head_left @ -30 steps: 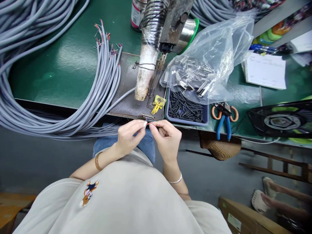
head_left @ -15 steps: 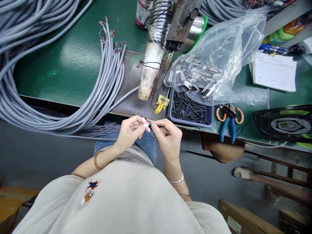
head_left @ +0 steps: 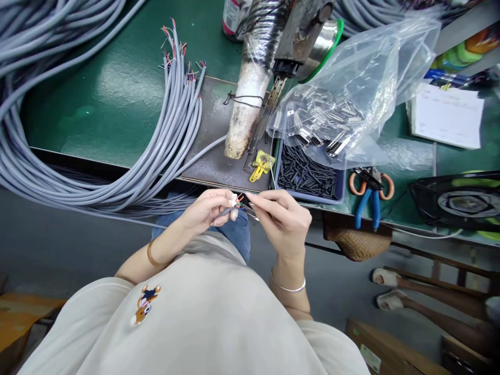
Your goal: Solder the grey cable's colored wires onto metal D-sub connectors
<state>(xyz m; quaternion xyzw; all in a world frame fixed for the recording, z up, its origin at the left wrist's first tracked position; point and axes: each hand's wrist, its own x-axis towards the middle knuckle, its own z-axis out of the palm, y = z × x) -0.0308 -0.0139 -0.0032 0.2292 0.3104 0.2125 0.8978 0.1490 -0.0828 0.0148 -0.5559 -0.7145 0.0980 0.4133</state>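
Snugly in left grip [head_left: 205, 209], cable end [head_left: 236, 200].

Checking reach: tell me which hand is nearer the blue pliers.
Right. The right hand is just left of the pliers, off the table edge. The left hand is farther left, beyond the right one, pinching the cable end.

bright, even overhead light; soft glare on the green mat [head_left: 117, 88]; edges bowed; right side slightly blurred
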